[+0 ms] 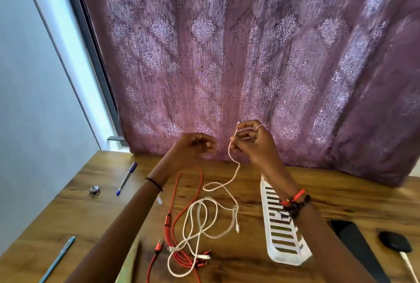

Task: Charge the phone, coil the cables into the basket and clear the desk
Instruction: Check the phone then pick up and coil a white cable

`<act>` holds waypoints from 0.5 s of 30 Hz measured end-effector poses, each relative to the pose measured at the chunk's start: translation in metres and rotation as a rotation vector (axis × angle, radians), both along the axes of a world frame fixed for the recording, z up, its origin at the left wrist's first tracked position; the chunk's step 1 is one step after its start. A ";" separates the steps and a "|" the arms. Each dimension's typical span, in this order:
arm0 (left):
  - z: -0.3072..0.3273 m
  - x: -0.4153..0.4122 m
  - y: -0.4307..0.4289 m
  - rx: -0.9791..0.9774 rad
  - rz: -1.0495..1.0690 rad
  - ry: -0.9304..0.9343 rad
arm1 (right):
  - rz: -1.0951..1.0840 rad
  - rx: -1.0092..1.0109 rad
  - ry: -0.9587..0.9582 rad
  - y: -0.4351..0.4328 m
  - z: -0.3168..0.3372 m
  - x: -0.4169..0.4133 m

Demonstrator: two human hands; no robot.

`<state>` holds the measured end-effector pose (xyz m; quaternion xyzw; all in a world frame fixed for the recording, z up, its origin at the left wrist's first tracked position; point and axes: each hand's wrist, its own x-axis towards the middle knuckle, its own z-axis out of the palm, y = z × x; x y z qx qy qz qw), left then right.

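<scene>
**Wooden desk before a purple curtain: one white cable lifted clear of the tangle**

A wooden desk [227, 266] stands against a purple patterned curtain [227, 55], with a pale wall to one side. The white slotted basket [279, 237] lies on the desk under the person's right forearm, which crosses above it.

Above the far end of the basket and a little to its left, the right hand [250, 139] is raised off the desk. Its fingers are curled and pinch one end of the white cable [231, 175], which hangs down from them and snakes onto the wood left of the basket. There it runs into loose white loops that lie across the red cable [175, 221]. The red cable sprawls farther left of the basket, its plugs near the desk's front edge.

The left hand [195, 146] hovers well left of the basket's far end, level with the right hand and apart from it. Its fingers are bent inward, but motion blur hides whether they grip anything.

Just right of the basket lies the phone [347, 237], dark and flat. Beyond it sits a black round object [395, 240], with a white lead [409, 264] beside it.

Far left of the basket lie a blue pen [127, 178], a small metal object [93, 190] and a teal pen [59, 257].
</scene>
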<state>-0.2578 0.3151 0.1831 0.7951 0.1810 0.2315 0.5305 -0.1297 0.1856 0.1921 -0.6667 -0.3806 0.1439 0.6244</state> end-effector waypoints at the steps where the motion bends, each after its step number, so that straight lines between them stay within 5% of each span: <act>1: 0.010 0.000 0.004 0.006 0.025 -0.023 | -0.030 0.007 -0.007 0.001 0.005 -0.001; 4: 0.042 0.004 0.017 0.344 0.074 -0.121 | -0.015 0.053 0.042 0.004 0.022 -0.006; 7: 0.069 0.011 0.022 0.777 -0.123 -0.169 | 0.096 0.093 0.158 0.006 0.040 -0.011; 11: 0.087 0.026 0.028 1.120 -0.324 -0.006 | 0.119 0.089 0.150 0.010 0.054 -0.015; 15: 0.097 0.032 0.041 1.344 -0.242 0.225 | 0.099 0.118 0.166 0.014 0.057 -0.014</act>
